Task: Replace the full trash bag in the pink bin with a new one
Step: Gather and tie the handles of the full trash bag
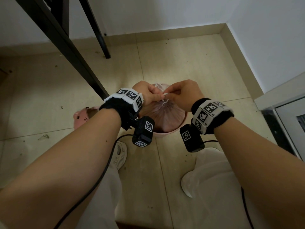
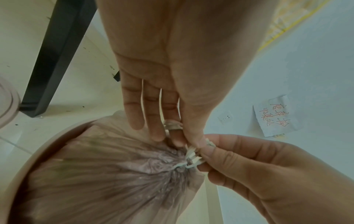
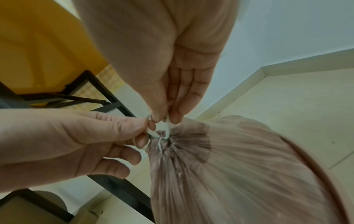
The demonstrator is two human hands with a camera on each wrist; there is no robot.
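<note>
- The full trash bag [image 1: 165, 113] sits inside the pink bin [image 1: 166, 133] on the floor, in front of the person's feet; its mouth is gathered into a tight bunch at the top, and the pleats run down from there.
- The left hand [image 1: 148, 95] pinches one end of the white drawstring [image 1: 165, 96] between thumb and fingertip; the right hand [image 1: 183, 95] pinches the other end; both grips are closed on the string, not on the bag.
- The knot lies directly between the two hands, just below the fingertips and above the middle of the bin; neither hand is nearer.
- I judge the step to be the tying of the bag; after it the bag must go straight up, because its long axis is vertical in the bin.
</note>
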